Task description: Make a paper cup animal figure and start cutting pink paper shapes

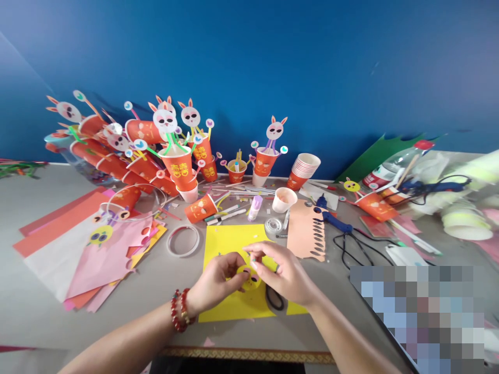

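A: What's at the left end of my desk (pixel 27 291)?

B: You have overlapping paper sheets (pixel 101 265) in pink, orange and white. Behind and just right of them crowd your rabbit-topped cups (pixel 177 165), some upright, some tipped over. Nearer you, a tape roll (pixel 182 254) lies flat.

A: And my left hand?

B: Your left hand (pixel 220 272) (the wrist wears red bead bracelets (pixel 179 310)) is closed, thumb against curled fingers, pinching the edge of the yellow round face (pixel 251 284). That face is between your two hands, above the yellow sheet (pixel 234 236).

A: My right?

B: Your right hand (pixel 286 272) is just beside the face, with thumb and forefinger close together. There's a tiny speck by the thumb tip, but I can't tell whether you're gripping it. Partly under that hand lies a black loop handle (pixel 277 306).

A: Anything further right?

B: A peach sheet (pixel 300 234) with a ragged cut edge, then your blue glue gun (pixel 340 222), then a tipped orange cup (pixel 377 206) with a clear bottle (pixel 390 158), leaning and red-capped, behind it.
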Demonstrator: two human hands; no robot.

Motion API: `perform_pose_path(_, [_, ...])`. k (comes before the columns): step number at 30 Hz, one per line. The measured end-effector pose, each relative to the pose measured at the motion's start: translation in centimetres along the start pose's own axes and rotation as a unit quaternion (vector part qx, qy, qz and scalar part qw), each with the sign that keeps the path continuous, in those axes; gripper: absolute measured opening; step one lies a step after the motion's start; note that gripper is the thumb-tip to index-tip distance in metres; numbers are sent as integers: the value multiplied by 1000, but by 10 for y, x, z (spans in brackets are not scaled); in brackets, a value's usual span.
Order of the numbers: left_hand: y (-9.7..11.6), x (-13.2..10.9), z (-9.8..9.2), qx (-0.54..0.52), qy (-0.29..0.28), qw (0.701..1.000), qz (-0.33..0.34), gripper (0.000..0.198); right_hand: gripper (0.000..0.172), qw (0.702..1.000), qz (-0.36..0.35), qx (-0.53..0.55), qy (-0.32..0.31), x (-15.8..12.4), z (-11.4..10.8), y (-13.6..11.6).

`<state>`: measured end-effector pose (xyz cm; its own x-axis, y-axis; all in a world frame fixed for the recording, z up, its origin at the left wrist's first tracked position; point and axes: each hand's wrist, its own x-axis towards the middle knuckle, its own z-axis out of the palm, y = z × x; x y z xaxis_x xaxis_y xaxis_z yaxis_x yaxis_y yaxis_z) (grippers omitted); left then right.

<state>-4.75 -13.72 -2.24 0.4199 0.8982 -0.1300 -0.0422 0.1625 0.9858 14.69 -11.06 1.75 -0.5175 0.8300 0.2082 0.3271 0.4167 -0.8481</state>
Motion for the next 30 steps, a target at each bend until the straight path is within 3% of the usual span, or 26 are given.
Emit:
perform_pose_path(7, [-3,2,-1,-8,9,1000,-6,31,40,1000,8,13,-12,1,2,2])
perform_pose_path(25, [-4,0,-1,86,28,996,3,24,34,998,65,24,-15,3,4,1])
perform_pose_path(30, [-5,1,1,29,29,999,-5,29,36,999,48,12,-8,3,4,0])
